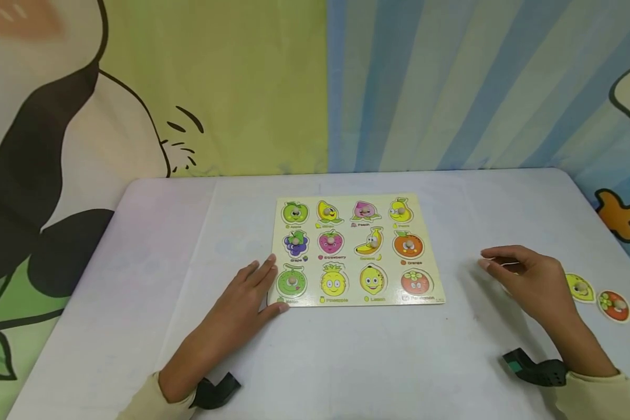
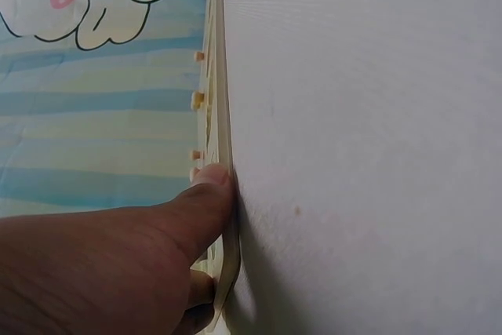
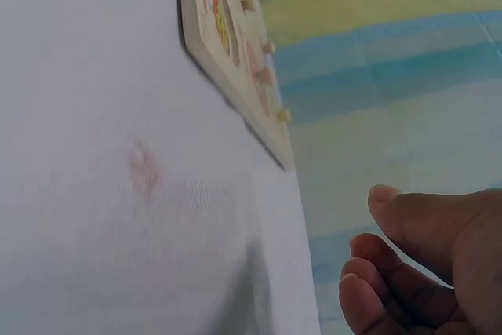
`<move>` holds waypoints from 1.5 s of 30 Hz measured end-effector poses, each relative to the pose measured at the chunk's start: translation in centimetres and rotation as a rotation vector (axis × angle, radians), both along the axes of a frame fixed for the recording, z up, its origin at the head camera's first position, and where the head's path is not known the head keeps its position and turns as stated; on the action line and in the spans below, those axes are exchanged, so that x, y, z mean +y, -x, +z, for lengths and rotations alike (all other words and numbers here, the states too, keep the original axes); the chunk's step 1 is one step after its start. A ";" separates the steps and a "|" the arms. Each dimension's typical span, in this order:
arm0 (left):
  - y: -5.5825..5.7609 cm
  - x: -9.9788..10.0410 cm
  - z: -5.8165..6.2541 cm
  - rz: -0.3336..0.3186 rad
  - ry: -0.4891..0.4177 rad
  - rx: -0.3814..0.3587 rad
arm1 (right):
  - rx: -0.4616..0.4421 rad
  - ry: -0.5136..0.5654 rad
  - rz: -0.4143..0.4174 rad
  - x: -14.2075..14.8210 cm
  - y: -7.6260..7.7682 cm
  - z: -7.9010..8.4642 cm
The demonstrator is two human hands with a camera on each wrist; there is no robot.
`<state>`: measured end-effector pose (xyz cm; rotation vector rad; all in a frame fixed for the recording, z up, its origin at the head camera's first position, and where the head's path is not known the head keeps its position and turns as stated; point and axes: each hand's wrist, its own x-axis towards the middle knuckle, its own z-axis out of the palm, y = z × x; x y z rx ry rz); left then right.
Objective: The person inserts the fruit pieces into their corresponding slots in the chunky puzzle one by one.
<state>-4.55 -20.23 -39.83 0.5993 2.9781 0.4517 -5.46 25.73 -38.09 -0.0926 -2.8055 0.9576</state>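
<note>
A wooden fruit peg puzzle board [image 1: 346, 300] lies on the white-covered table, most of its fruit pieces seated with small knobs. The pineapple recess [image 1: 334, 283], lemon recess [image 1: 372, 280] and persimmon recess [image 1: 416, 283] show printed pictures without knobs. My left hand [image 1: 241, 300] rests at the board's near left corner, thumb on the front edge and fingers along the left side. Raised over the table to the right of the board, my right hand [image 1: 535, 286] holds nothing, its fingers loosely bent. Beside it lie a yellow piece with a face [image 1: 580, 287], partly hidden, and a red persimmon piece [image 1: 614, 306].
White cloth covers the table [image 1: 367, 356]. Behind it hangs a printed backdrop [image 1: 215, 87], yellow and blue-striped with cartoon figures. Both wrists wear a dark camera mount, the left mount [image 1: 215, 392] and the right mount [image 1: 538, 368] close above the cloth.
</note>
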 end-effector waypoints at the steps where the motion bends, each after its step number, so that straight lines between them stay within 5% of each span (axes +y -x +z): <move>1: 0.0 0.0 0.0 0.000 -0.001 0.001 | -0.013 -0.003 -0.015 0.5 -0.2 0.0; 10: 0.0 0.1 0.0 0.001 -0.003 0.017 | -0.055 -0.080 -0.119 3.7 -0.9 -1.3; 27: 0.0 0.1 0.0 0.002 -0.002 0.014 | -0.088 -0.098 -0.143 5.6 -1.1 -4.1; 45: 0.1 0.0 -0.2 -0.003 -0.030 0.001 | -0.082 -0.167 -0.075 5.0 -1.0 -3.2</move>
